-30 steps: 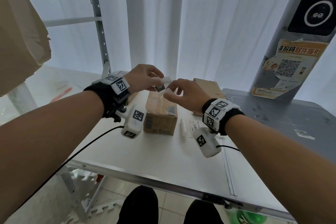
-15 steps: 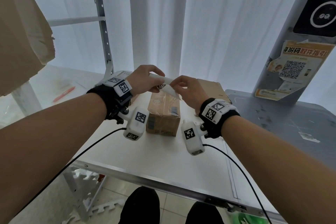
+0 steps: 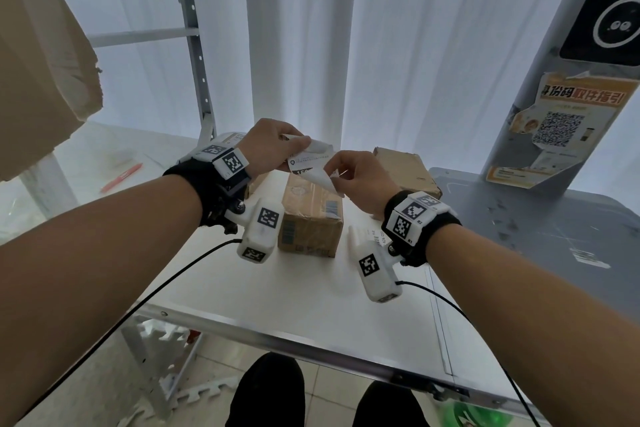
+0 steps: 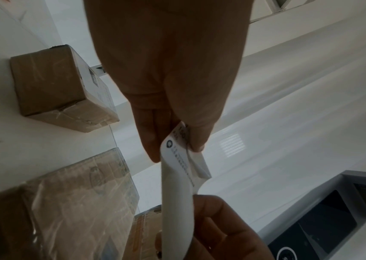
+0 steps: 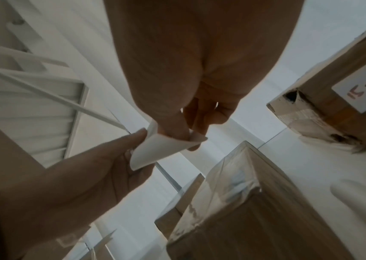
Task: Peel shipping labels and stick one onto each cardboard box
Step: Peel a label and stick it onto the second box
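At frame centre, above the bench (image 3: 214, 291), the left hand (image 3: 268, 149) pinches a label (image 3: 308, 160) while the right hand (image 3: 358, 180) pinches its curling backing (image 3: 323, 180). The peel looks partly done. The box (image 3: 310, 218) below shows no fresh label yet; sticking remains.

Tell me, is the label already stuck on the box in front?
No, both the left hand and right hand hold the label up above the box.

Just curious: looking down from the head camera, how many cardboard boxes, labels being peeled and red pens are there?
Cardboard boxes: 3 (middle box, right box, partly hidden left box)
Label being peeled: 1
Red pen: 1
Total: 5
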